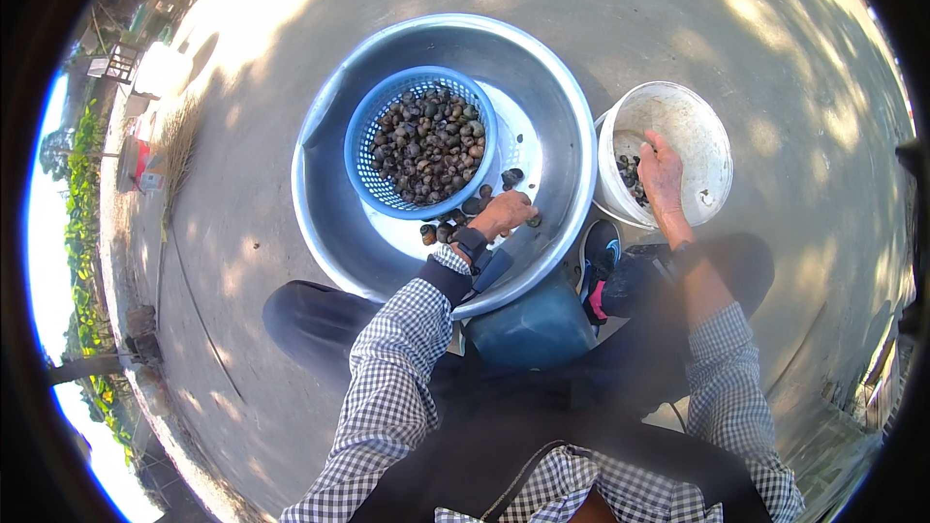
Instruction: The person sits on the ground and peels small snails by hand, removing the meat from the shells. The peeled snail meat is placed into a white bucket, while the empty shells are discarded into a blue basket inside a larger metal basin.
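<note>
My left hand (pixel 503 213) is inside a wide metal basin (pixel 320 181), its curled fingers on a dark snail (pixel 534 220) near the basin's inner wall. More loose snails (pixel 447 226) lie on the basin floor around that hand. A blue plastic colander (pixel 356 185), heaped with dark round snails (pixel 429 142), sits in the basin just beyond it. At the right, my right hand (pixel 662 171) reaches over the mouth of a white plastic bucket (pixel 708 138). Its fingertips are apart, and I see nothing between them. Small dark snails (pixel 631 178) lie in the bucket, partly hidden by this hand.
A blue-green plastic container (pixel 534 330) is between my legs, against the basin's near rim. My dark shoe (pixel 599 254) stands between basin and bucket. On the concrete ground (pixel 240 247) at the left lies a twig broom (pixel 178 145), beside a low kerb (pixel 156 396).
</note>
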Demonstrator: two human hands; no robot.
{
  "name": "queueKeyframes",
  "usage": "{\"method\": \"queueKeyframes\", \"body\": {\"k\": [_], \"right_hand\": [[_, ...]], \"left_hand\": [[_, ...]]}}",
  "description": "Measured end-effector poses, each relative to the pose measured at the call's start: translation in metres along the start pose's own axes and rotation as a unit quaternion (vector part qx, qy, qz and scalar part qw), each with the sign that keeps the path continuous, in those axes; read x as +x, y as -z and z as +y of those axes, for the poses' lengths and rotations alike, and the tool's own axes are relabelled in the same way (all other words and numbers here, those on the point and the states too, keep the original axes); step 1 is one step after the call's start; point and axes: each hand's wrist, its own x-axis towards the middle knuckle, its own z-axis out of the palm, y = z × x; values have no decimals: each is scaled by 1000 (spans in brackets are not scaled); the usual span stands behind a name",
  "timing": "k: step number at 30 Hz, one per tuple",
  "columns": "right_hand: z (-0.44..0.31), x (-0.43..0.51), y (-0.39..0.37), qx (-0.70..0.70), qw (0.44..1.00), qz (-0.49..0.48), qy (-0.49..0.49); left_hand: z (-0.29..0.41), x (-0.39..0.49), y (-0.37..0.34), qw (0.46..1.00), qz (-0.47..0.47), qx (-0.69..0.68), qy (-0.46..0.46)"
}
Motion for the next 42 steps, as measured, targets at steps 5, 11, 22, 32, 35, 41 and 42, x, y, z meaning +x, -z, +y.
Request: {"method": "queueKeyframes", "body": {"k": [5, 11, 22, 32, 35, 41, 42], "right_hand": [[-61, -13, -8, 99, 992, -73, 28], [-86, -13, -28, 123, 981, -150, -26], [-82, -7, -49, 86, 973, -198, -77], [-75, -7, -53, 96, 969, -219, -58], [-75, -11, -57, 152, 951, -263, -55], [-78, -25, -56, 121, 953, -277, 38], [-80, -26, -55, 101, 957, -268, 51]], "left_hand": [[-42, 9, 16, 985, 162, -67, -6], [-123, 27, 95, 881, 466, 61, 54], [-209, 50, 141, 854, 494, 86, 141], [-192, 33, 151, 854, 491, -81, 150], [-148, 31, 143, 876, 432, -212, 37], [-44, 21, 83, 870, 149, -461, -87], [-30, 18, 73, 870, 120, -469, -92]]}}
